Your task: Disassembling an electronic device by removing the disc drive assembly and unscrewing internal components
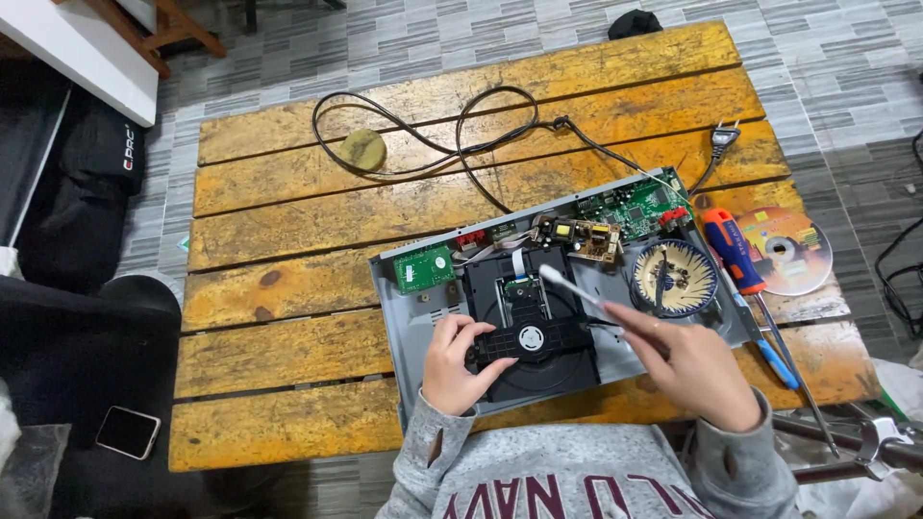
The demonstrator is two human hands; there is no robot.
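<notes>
Head view: at lower centre of the frame, the right hand (694, 370) pinches a swab (575, 288) slanting up-left over the disc drive (532, 327) in the opened player (423, 317), while the left hand (457, 363), fingers curled, steadies the drive's left edge.

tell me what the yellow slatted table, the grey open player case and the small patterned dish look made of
Yellow slatted table: wood planks, worn stained paint, grain and gaps showing. Grey open player case: likely painted sheet metal, thin folded edges. Small patterned dish: probably glazed ceramic, glossy blue-and-white pattern.
</notes>
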